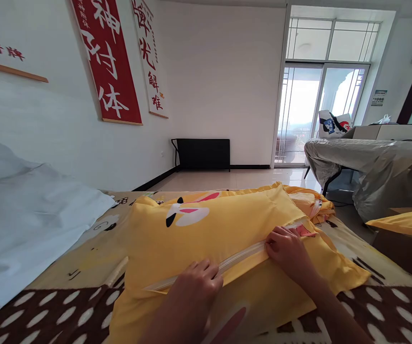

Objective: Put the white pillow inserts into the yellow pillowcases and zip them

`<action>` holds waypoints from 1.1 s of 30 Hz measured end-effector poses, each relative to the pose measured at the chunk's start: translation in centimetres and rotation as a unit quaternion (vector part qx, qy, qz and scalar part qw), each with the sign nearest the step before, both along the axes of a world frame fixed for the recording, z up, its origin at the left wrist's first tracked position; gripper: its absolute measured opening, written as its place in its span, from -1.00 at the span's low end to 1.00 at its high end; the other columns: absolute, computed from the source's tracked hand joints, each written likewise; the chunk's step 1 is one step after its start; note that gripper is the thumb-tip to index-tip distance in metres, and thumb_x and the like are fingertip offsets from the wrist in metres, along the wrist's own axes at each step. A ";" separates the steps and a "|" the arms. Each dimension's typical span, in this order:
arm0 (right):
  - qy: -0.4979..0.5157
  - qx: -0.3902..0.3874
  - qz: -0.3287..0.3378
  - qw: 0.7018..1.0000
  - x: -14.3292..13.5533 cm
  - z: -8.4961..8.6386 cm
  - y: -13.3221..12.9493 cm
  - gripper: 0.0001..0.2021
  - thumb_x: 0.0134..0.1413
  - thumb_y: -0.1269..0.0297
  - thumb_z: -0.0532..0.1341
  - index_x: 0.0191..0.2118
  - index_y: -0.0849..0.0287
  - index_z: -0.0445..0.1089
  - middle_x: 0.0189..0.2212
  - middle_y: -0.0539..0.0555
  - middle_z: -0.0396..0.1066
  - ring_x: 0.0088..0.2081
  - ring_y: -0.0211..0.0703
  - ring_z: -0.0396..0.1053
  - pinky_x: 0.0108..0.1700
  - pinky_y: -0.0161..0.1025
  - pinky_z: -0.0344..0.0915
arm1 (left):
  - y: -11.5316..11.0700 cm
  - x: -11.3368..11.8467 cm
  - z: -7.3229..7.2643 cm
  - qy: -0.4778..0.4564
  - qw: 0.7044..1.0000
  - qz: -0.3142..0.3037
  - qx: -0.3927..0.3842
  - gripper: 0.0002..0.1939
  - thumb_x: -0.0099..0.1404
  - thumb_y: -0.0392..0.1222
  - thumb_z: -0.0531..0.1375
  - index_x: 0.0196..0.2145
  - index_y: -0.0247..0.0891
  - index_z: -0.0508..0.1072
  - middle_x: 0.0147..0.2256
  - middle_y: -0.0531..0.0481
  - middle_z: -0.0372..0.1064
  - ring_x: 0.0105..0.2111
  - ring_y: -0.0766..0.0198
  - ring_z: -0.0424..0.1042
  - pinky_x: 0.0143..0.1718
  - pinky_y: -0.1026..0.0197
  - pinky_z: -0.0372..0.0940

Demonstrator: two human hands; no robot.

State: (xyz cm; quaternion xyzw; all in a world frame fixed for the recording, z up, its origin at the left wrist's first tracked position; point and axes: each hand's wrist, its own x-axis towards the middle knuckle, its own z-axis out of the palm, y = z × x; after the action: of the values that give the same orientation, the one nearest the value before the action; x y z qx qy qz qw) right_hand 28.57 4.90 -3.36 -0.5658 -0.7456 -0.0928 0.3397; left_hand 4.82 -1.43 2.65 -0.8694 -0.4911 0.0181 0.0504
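A yellow pillow in a cartoon-print case [223, 229] lies on the bed in front of me. A pale zipper strip [242, 255] runs across its near edge. My left hand [195, 286] is closed on the case at the zipper's left part. Further right along the zipper, my right hand [288, 251] pinches the strip, just beside a pink patch of fabric. Both hands rest on the pillow.
A white duvet [23, 210] is heaped at the left on the patterned bedsheet [59, 310]. Furniture under a grey cover [374, 162] stands at the right, with another yellow cushion [406, 222] below it. Red banners [109, 62] hang on the wall; a glass door [317, 114] is behind.
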 end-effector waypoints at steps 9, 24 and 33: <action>-0.030 0.001 0.007 1.000 -0.2 0.2 -0.2 -0.86 0.05 0.44 0.05 -0.48 0.15 0.24 -0.49 0.00 0.32 -0.42 -0.23 0.22 -0.33 -0.30 0.04 | -0.1 0.0 0.1 -0.013 1.000 0.005 0.000 -0.72 -0.05 -0.57 0.00 -0.48 -0.27 0.35 -0.30 -0.10 0.35 -0.32 0.16 0.27 -0.31 0.12 0.18; -0.025 -0.094 -0.095 0.991 4.2 1.7 -0.3 -0.80 0.08 0.33 0.06 -0.52 0.12 0.31 -0.53 0.00 0.42 -0.41 -0.17 0.28 -0.30 -0.24 -0.01 | -0.2 0.3 0.4 -0.009 1.000 0.007 -0.005 -0.70 -0.06 -0.58 0.01 -0.45 -0.28 0.38 -0.26 -0.11 0.38 -0.28 0.13 0.31 -0.28 0.10 0.23; -0.031 -0.111 -0.210 0.971 7.3 0.6 1.7 -0.82 0.05 0.35 0.07 -0.53 0.15 0.30 -0.47 0.03 0.41 -0.40 -0.19 0.30 -0.39 -0.28 -0.01 | -0.7 0.4 0.7 -0.006 1.000 0.014 -0.015 -0.70 -0.05 -0.59 0.00 -0.44 -0.29 0.37 -0.27 -0.09 0.37 -0.29 0.17 0.30 -0.31 0.16 0.19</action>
State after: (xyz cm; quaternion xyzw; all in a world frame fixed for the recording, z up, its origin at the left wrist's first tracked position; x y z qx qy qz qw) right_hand 35.82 6.63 -2.75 -0.7408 -0.6259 -0.0958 0.2240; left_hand 5.17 -2.12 3.37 -0.8633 -0.5030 0.0210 0.0344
